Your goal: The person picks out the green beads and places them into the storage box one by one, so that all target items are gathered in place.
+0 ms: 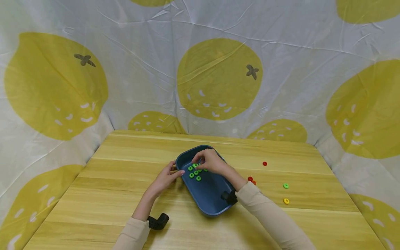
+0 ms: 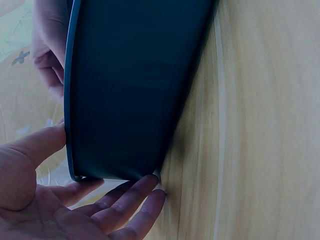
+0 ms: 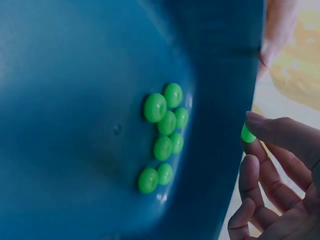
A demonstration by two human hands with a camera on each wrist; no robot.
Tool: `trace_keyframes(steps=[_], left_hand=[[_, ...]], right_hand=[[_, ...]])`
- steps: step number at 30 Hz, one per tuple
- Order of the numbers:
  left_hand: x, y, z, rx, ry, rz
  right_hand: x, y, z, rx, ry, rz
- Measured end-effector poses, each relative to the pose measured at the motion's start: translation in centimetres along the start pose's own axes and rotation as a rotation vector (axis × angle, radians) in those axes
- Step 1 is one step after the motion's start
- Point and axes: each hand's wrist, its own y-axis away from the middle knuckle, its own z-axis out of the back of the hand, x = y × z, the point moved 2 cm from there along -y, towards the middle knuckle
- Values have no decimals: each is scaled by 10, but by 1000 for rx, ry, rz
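Observation:
A dark blue plastic tray (image 1: 210, 198) stands at a slant on the table. My left hand (image 1: 164, 178) holds its far left corner, thumb at the rim and fingers against the outer wall in the left wrist view. Above the tray's far end, my right hand (image 1: 211, 161) pinches a small green ring (image 3: 248, 134) between thumb and index finger; its other fingers are loosely bent. Several green rings (image 3: 155, 107) lie on the tray floor near one end wall. In the head view the right hand covers some of them.
Right of the tray on the wooden table (image 1: 93, 194) lie a red ring (image 1: 265, 163), a green ring (image 1: 285, 186) and a yellow ring (image 1: 286, 201). Another red ring (image 1: 250, 178) and an orange ring (image 1: 254, 183) sit by the right forearm. A lemon-print cloth (image 1: 150, 76) hangs behind.

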Motion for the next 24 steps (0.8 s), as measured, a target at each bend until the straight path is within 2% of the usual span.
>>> trace_keyframes(steps=[6, 16, 24], left_hand=[[-2, 2, 0, 20, 12, -5], [-4, 3, 1, 34, 30, -15], [-3, 2, 2, 46, 33, -37]], right_hand=[[2, -5, -12, 75, 15, 25], [8, -10, -33, 200, 138, 84], [6, -13, -45, 249, 235, 50]])
